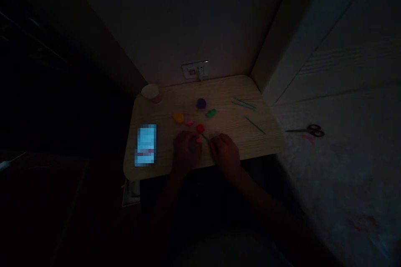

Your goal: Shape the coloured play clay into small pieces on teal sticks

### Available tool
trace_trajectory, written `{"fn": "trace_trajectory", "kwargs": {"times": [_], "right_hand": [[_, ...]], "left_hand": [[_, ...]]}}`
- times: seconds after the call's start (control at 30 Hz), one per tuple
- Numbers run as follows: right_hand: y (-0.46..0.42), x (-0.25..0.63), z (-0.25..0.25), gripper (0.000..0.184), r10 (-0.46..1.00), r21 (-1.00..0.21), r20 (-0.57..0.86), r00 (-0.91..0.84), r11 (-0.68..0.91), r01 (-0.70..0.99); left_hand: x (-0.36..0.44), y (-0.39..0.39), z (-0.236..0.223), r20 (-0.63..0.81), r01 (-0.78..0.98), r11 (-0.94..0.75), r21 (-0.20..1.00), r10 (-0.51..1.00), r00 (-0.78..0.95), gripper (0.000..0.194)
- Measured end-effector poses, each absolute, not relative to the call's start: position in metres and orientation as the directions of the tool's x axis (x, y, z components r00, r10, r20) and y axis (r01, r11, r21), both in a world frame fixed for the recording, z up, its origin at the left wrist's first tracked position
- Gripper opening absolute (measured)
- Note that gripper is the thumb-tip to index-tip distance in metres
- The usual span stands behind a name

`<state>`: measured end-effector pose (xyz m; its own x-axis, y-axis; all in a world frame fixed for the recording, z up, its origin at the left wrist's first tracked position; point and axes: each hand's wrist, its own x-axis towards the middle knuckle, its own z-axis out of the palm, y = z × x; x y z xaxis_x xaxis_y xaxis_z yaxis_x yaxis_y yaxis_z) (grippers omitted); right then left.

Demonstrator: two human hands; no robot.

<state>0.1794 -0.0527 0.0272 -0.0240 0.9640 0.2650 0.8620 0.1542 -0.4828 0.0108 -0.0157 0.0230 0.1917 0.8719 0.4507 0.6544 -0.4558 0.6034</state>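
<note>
Dark room, wooden table (166, 137) against a wall (188, 21), red lump (200, 128) near mid-table. My right hand (226, 150), front-right of the red lump, pinches a thin stick (205, 137); my left hand (187, 149), front-left of it, curls its fingers at a pink bit (199, 140), too dim to tell if gripped. Pixelated lit screen (145, 146) well left of red lump; cup (151, 92) back-left; three blue sticks (255, 125) right; orange lump (178, 117) left; purple lump (201, 103) behind.
</note>
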Motion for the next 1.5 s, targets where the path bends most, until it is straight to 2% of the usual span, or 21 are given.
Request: {"fn": "trace_trajectory", "kwargs": {"times": [0.33, 0.57, 0.77, 0.97, 1.23, 1.5], "right_hand": [[-0.053, 0.171, 0.029, 0.017, 0.977, -0.502, 0.2, -0.069, 0.163, 0.849], [-0.054, 0.165, 0.029, 0.019, 0.981, -0.487, 0.161, -0.108, 0.174, 0.856], [-0.055, 0.167, 0.027, 0.019, 0.97, -0.49, 0.192, -0.15, 0.227, 0.841], [-0.056, 0.168, 0.032, 0.018, 0.97, -0.482, 0.189, -0.155, 0.229, 0.846], [-0.055, 0.165, 0.028, 0.014, 0.98, -0.557, 0.195, -0.047, 0.15, 0.817], [-0.056, 0.164, 0.032, 0.013, 0.982, -0.54, 0.18, -0.051, 0.142, 0.83]], "left_hand": [[0.0, -0.021, 0.02, 0.455, 0.664, -0.496, 0.56, 0.853, 0.254, 0.008], [0.002, -0.023, 0.018, 0.487, 0.685, -0.554, 0.474, 0.813, 0.32, 0.014], [0.002, -0.024, 0.017, 0.517, 0.689, -0.58, 0.434, 0.787, 0.337, 0.014], [0.002, -0.023, 0.017, 0.491, 0.684, -0.566, 0.461, 0.804, 0.335, 0.014], [0.004, -0.026, 0.021, 0.404, 0.693, -0.454, 0.561, 0.88, 0.249, 0.012], [0.004, -0.022, 0.022, 0.416, 0.685, -0.484, 0.545, 0.865, 0.28, 0.005]]}}
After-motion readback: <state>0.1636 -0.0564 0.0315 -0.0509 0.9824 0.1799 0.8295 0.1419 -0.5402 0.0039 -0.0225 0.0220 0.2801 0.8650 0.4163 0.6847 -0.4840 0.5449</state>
